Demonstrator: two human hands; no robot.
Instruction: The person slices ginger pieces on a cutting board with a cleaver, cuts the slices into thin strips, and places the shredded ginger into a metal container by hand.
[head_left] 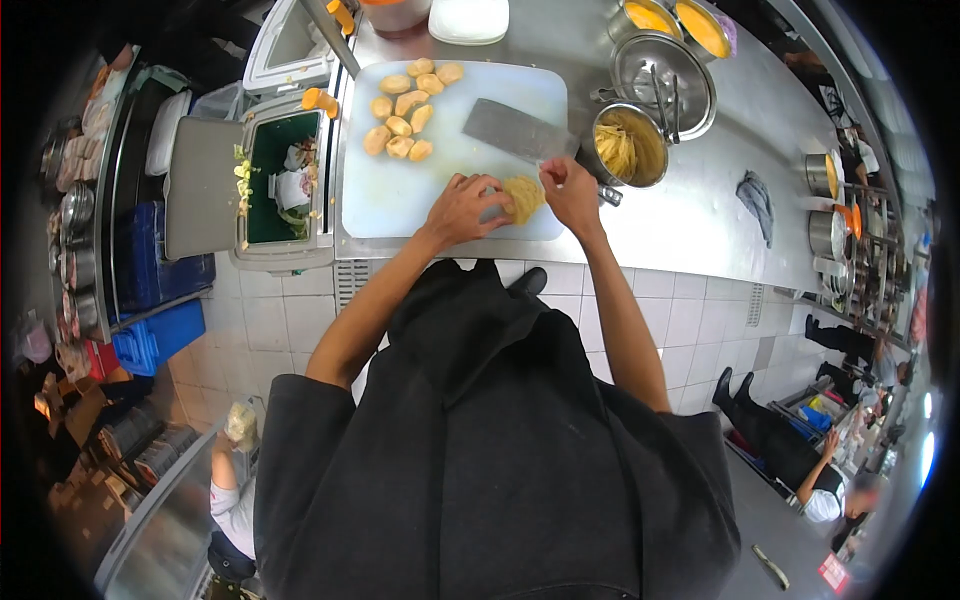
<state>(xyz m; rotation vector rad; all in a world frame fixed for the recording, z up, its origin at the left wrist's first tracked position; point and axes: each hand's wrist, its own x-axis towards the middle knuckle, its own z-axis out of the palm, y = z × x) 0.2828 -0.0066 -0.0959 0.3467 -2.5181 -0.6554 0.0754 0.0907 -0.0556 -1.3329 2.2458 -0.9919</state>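
A pale heap of cut potato strips (522, 200) lies near the front right of the white cutting board (460, 85). My left hand (463, 210) is closed at the heap's left side, against a small grey thing I cannot identify. On the other side, my right hand (570, 195) has its fingertips pinched together; what they hold is too small to tell. A wide grey blade (515, 130) lies flat across the board just behind my hands. Several peeled potatoes (410, 103) sit at the board's back left. Yellow strips fill part of a metal pot (628, 145) beside my right hand.
Behind the pot, a metal bowl (690, 80) holds utensils. Two pots (702, 28) of orange-yellow contents stand farther back. An open bin (283, 225) with scraps is left of the board. A grey cloth (756, 208) lies right. Other people are at both sides.
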